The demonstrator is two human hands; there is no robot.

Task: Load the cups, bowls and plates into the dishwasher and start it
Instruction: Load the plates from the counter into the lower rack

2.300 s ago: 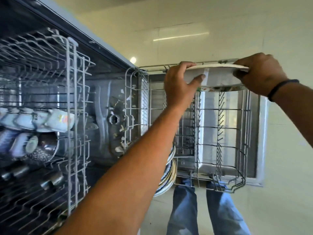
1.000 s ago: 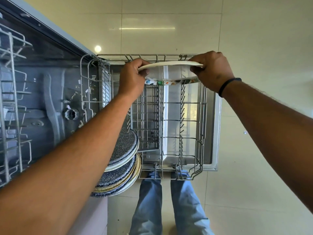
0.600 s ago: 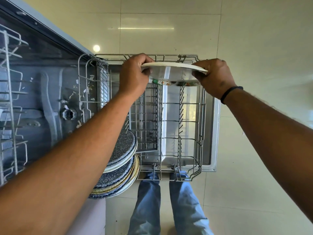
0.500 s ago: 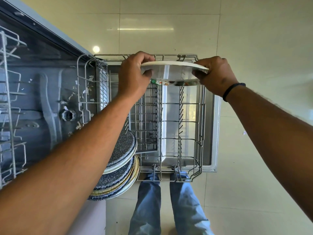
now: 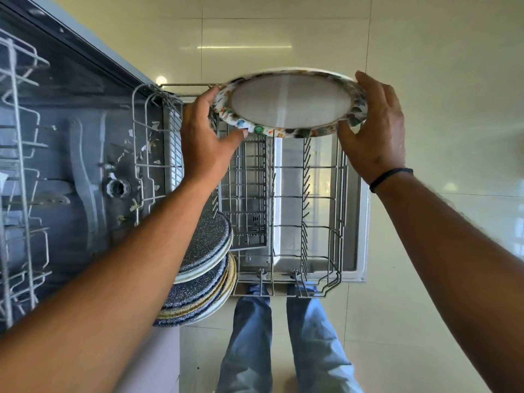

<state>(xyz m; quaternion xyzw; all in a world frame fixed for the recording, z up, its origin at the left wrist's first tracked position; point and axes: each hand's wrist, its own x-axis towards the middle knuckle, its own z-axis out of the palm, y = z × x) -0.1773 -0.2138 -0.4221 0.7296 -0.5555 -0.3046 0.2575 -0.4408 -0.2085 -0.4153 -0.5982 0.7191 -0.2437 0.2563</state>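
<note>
Since the earlier frames the plate (image 5: 290,102) has been tipped: half a second ago only its thin white edge was seen, and now its pale centre and its coloured, patterned rim face the camera. Both hands have also changed their grip, from curled over the edge to a more flat hold on the sides.

The left hand (image 5: 205,140) is at the left side of the plate, with the thumb pressed under the rim and the fingers behind the edge, mostly hidden. The right hand (image 5: 374,129) is at the right side, fingers nearly straight along the rim and the thumb touching the near edge. So the plate is held between the two hands, at the far end of the lower rack (image 5: 306,211); whether it touches the wires cannot be told.

The lower rack is pulled out over the open dishwasher door (image 5: 364,222), and its rows of tines near the camera carry nothing. At the near left corner of the rack several speckled plates (image 5: 202,268) stand close together, partly hidden by the left forearm. On the left, the inside of the dishwasher (image 5: 85,154) shows a grey floor with small scraps of paper or food on it, and the upper rack (image 5: 19,154) is at the far left edge. The right wrist wears a dark band (image 5: 390,177). Below the rack the person's legs in blue jeans (image 5: 283,341) stand on pale floor tiles (image 5: 442,66).
</note>
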